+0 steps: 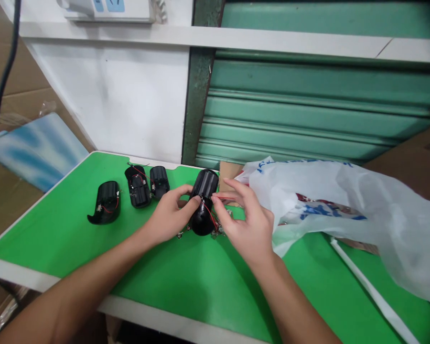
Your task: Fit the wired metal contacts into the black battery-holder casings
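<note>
A black plastic housing (202, 217) stands on the green tabletop, its ribbed part at the far end and a smooth rounded part nearer me. My left hand (174, 212) grips its left side, with the thumb pressed on the middle. In a pinch between thumb and fingertips, my right hand (245, 217) holds a red wire (225, 198) at the housing's right edge. Another stretch of red wire bends down across the housing. Small metal parts (218, 229) lie beside it, partly hidden by my right hand.
Three more black housings, one at the left (107, 203), one behind it (139, 186) and one nearer the middle (159, 181), rest on the green mat (157, 282). A white plastic bag (329, 191) covers the right side. A white strip (372, 291) lies in front of it.
</note>
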The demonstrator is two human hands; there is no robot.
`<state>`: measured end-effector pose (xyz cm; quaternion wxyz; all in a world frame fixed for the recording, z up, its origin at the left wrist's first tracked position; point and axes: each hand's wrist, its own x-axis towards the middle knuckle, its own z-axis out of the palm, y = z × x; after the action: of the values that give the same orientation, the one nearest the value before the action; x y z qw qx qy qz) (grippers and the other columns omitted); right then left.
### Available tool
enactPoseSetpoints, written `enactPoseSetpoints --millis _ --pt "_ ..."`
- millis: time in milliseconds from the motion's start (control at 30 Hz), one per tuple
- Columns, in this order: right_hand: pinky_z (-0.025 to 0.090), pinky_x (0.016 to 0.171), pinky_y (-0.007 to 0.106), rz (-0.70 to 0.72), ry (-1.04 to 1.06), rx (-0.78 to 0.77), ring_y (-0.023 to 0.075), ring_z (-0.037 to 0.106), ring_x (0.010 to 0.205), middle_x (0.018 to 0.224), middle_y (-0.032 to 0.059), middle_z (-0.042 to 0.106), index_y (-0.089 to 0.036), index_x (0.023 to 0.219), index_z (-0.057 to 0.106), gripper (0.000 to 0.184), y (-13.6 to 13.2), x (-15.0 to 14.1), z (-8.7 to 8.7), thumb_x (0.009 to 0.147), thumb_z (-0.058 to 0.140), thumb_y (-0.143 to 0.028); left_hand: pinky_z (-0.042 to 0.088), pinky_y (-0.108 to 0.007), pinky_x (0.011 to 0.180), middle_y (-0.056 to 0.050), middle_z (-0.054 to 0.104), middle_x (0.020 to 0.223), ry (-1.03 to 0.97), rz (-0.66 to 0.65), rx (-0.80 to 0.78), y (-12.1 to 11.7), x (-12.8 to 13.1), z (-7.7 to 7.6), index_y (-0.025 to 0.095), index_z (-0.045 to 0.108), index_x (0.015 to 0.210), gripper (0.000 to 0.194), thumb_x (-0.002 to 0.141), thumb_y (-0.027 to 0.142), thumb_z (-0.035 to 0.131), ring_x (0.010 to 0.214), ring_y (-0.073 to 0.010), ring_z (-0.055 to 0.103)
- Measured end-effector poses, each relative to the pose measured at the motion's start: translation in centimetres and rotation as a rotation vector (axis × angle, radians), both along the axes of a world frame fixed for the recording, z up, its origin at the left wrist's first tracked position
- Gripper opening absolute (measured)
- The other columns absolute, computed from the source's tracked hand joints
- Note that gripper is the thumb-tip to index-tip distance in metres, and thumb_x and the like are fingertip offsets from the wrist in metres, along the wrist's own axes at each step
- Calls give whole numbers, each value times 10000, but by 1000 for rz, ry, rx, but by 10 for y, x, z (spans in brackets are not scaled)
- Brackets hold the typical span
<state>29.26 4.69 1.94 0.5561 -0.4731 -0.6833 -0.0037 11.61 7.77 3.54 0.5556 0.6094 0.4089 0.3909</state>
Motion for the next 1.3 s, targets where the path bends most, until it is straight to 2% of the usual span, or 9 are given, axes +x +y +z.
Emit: enactPoseSetpoints --millis 233,367,467,600,700,933,1100,1300 --pt "677 896 388 12 -33 56 200 813 846 987 11 825 -280 1326 610 397 0 0 -1 958 704 -166 528 -257 619 -25 695 845 13 -10 16 0 0 0 152 695 1067 302 924 412 636 654 -142 624" --pt "683 880 357 40 -48 48 185 811 847 1013 11 822 -282 1331 616 394 1 2 -1 963 685 -158 520 -256 618 -16 679 767 13 -4 17 1 -1 1 153 700 1035 288 916 409 641 663 -156 627" --pt "690 845 352 63 -40 3 182 804 821 1000 19 817 -274 1319 620 375 3 2 -2 962 673 -170 512 -252 605 -18 685 775 13 5 21 2 -1 1 154 708 995 283 900 415 656 654 -153 619" --pt "688 778 330 107 91 -120 169 784 768 949 22 806 -255 1283 620 353 4 1 -1 942 686 -191 506 -249 591 -24 688 824 19 19 20 3 -2 1 155 701 990 281 897 415 650 639 -141 605" --pt "680 805 329 107 144 -140 166 781 791 945 17 802 -252 1267 617 348 3 1 0 933 697 -191 507 -252 591 -31 689 832 41 13 23 2 -1 1 150 689 1003 285 910 411 623 642 -144 608" --pt "676 805 344 74 11 -73 180 796 802 960 8 809 -273 1273 597 343 1 0 -1 952 680 -184 498 -249 579 -28 684 846 65 6 35 1 -2 3 150 693 1018 285 924 405 608 632 -138 602" --pt "654 886 365 56 -98 -21 191 794 854 975 20 802 -264 1251 591 298 2 0 -3 976 654 -169 516 -252 609 -27 693 837 83 16 76 1 -2 0 156 704 1023 266 937 385 599 668 -151 626" --pt "647 800 347 104 -139 -66 203 776 837 943 32 773 -246 1165 571 206 6 3 -5 978 615 -175 515 -250 606 -32 685 817 108 4 102 3 -2 -5 144 703 1006 280 947 391 584 685 -159 626"
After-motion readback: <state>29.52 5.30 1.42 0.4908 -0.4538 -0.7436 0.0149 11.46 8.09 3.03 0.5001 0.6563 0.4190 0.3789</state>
